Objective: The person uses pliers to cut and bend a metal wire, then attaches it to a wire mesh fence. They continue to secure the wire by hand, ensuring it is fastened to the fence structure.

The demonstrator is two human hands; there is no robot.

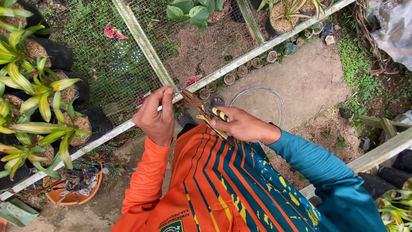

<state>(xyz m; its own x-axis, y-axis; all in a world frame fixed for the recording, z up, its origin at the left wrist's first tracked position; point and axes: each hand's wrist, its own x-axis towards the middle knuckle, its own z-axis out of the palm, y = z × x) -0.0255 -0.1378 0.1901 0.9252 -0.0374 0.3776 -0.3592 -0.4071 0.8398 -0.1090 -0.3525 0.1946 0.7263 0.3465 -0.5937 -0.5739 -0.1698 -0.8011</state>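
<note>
Gripping yellow-handled pliers (206,112) in the clenched right hand (242,125) while left hand (158,115) fingers pinch thin wire (177,93) at twelve o'clock risks nipped fingertips if the nose slips.

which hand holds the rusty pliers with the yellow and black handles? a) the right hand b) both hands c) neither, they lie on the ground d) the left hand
a: the right hand is wrapped around the yellow and black handles of the rusty pliers, while the left hand pinches a thin wire at the pale wooden frame of the wire mesh bench.
</note>
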